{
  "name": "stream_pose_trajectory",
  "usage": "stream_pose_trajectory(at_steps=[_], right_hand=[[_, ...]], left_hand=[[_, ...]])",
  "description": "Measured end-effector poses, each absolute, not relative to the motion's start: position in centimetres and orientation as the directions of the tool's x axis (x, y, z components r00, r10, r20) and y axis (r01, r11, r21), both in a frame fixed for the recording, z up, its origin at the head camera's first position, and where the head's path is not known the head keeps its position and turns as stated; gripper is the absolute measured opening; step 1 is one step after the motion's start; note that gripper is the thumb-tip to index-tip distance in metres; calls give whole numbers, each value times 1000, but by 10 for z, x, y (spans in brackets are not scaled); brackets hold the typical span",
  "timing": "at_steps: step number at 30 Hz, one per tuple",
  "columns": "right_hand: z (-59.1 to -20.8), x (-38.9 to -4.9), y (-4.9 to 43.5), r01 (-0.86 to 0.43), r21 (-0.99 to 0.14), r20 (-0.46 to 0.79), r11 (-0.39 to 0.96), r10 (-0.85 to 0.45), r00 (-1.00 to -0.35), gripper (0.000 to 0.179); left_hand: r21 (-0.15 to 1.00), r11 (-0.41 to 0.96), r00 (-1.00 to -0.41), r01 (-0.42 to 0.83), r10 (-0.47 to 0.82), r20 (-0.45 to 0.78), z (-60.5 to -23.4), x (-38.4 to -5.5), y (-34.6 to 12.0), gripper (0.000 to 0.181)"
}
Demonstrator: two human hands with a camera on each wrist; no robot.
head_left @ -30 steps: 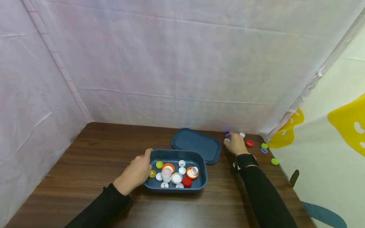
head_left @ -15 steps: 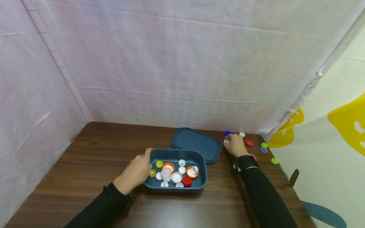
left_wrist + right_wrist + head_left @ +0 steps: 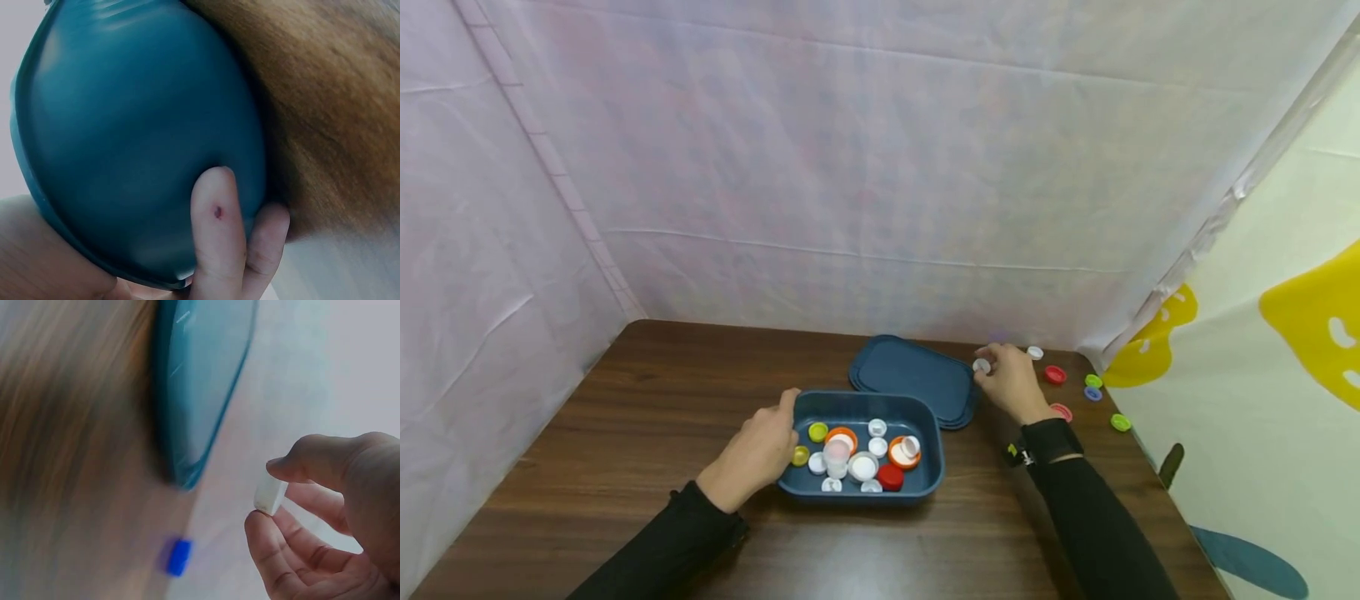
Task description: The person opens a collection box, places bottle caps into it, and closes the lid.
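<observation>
On the surface point(image 3: 625, 450), a storage box point(image 3: 859, 499) has bottle caps point(image 3: 862, 467) inside. Behind the box, toward its right, lies a lid point(image 3: 913, 379). The left grip point(image 3: 756, 454) is on the box's left end. Right of the box, farther back, are the right grip point(image 3: 1009, 385) with one cap point(image 3: 981, 365) and, farther right, loose caps point(image 3: 1056, 375).

A small, round white cap point(image 3: 270, 495) is pinched between the fingers of the right hand point(image 3: 1013, 387), raised off the surface point(image 3: 647, 433) and seen nearly edge-on in the right wrist view. The dark blue container point(image 3: 857, 404), rectangular with rounded corners, stands open side up, its left end gripped by the left hand point(image 3: 760, 450). Inside lie two yellow caps point(image 3: 817, 432), one red cap point(image 3: 891, 477), two orange-rimmed caps point(image 3: 904, 452) and several white ones, some stacked. Loose on the surface, well apart from the container, are a red cap point(image 3: 1056, 375) and green caps point(image 3: 1121, 422).
</observation>
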State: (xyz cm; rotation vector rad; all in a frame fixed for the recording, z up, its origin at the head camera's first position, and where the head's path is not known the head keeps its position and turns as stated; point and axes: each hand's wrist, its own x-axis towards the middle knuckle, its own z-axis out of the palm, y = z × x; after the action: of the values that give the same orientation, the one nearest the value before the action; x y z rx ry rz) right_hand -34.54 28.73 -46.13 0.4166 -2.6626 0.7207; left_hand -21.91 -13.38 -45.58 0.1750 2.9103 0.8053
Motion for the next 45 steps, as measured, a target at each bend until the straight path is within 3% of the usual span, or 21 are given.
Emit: stream_pose_trajectory(at_steps=[13, 23, 45], right_hand=[[-431, -280, 219, -518, -443, 377, 731, -373, -848, 30], [-432, -246, 190, -570, -434, 249, 698, -515, -820, 32], [-435, -242, 227, -514, -471, 398, 716, -348, -849, 30]], left_hand=[[506, 860, -987, 64, 128, -93, -456, -221, -132, 66], [499, 864, -988, 67, 128, -88, -456, -222, -132, 65], [485, 869, -988, 99, 143, -55, -459, -222, -133, 62]])
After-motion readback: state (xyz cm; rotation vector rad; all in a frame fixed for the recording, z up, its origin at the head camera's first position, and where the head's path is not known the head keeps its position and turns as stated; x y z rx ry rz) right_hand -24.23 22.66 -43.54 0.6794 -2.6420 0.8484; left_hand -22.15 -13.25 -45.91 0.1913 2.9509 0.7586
